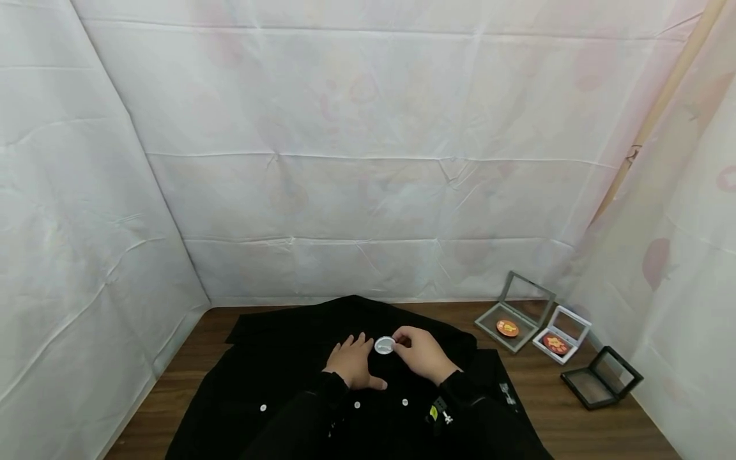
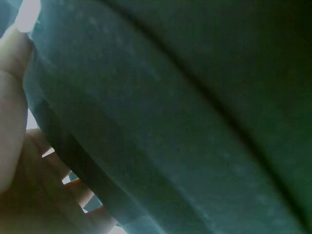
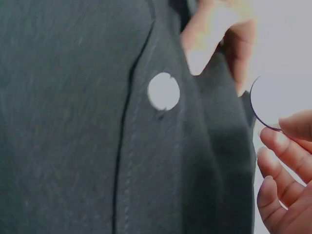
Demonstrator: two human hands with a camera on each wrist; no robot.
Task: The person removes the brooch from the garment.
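Observation:
A black buttoned shirt is spread over the table. My left hand rests on it with spread fingers; in the left wrist view, dark cloth hides part of that hand. Just to its right, my right hand pinches a round badge by its edge between thumb and fingers. A pale, silvery face of the badge points up, with a thin bar faintly visible across it. The right wrist view shows the badge as a bright disc. A white shirt button is seen close up there.
At the right stand three open display cases: a grey one holding an orange badge, a white one holding a red badge, and a black one. Pale cloth walls enclose the wooden table.

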